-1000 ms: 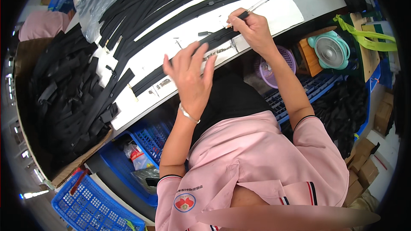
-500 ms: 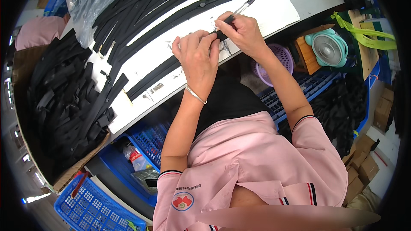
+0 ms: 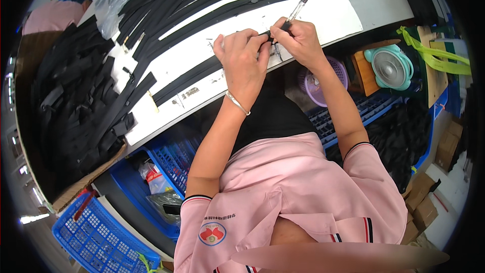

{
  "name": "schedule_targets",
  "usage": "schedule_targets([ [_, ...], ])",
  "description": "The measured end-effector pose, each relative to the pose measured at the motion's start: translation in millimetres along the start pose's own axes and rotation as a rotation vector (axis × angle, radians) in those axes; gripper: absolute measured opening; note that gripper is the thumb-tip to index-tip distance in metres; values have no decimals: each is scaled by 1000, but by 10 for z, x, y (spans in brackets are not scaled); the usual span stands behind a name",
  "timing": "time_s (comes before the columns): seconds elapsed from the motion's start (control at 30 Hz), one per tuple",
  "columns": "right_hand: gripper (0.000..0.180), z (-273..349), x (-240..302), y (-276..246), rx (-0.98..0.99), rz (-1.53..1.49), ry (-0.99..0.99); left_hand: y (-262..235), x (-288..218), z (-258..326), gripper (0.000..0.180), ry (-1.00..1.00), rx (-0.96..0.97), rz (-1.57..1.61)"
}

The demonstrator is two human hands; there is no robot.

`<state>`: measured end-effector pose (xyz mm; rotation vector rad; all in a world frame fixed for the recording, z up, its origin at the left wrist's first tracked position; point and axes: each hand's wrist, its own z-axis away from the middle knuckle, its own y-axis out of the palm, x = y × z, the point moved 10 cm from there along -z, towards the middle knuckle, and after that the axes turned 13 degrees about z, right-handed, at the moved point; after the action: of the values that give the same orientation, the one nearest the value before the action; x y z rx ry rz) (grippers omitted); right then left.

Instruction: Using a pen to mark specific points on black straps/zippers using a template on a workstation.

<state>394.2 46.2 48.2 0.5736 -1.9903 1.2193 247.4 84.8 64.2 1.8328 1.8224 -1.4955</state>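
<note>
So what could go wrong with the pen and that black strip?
The pen in the right hand might mark the white table, which already shows ink scribbles. The black strip under the left hand lies near the table's edge and might slide off toward the blue crates below.

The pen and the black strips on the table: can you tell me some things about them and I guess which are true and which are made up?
1. The right hand holds a pen. True.
2. The left hand rests in the person's lap. False: it is up on the white table, pressing on a long black strip beside the right hand.
3. A bracelet is on the left wrist. True.
4. The small fan below the table edge is red. False: it is pale green.
5. The crates under the table are blue. True.
</note>
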Motion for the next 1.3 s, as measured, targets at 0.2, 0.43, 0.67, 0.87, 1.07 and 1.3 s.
schedule_targets([
  [0.2, 16, 0, -106, 30, 57, -111, 94, -59, -60, 6, 18, 56, 12, 52],
  [0.43, 16, -3, -98, 2, 34, -235, 146, -1203, 360, 335, 24, -65, -207, -153],
  [0.67, 28, -37, 114, 89, 49, 148, 23, -2436, 1374, 541, 29, -329, -185, -762],
  [0.87, 48, -165, 193, 173, 60, 494, -45, -2599, 1536, 481, 20, -307, -148, -671],
  [1.07, 49, -525, 186, 236, -65, 612, -148, -2629, 1637, 362, 18, -395, -85, -518],
  [1.3, 45, -622, 118, 277, -95, 654, -138, -2667, 1804, 239, 16, -459, 49, -346],
])
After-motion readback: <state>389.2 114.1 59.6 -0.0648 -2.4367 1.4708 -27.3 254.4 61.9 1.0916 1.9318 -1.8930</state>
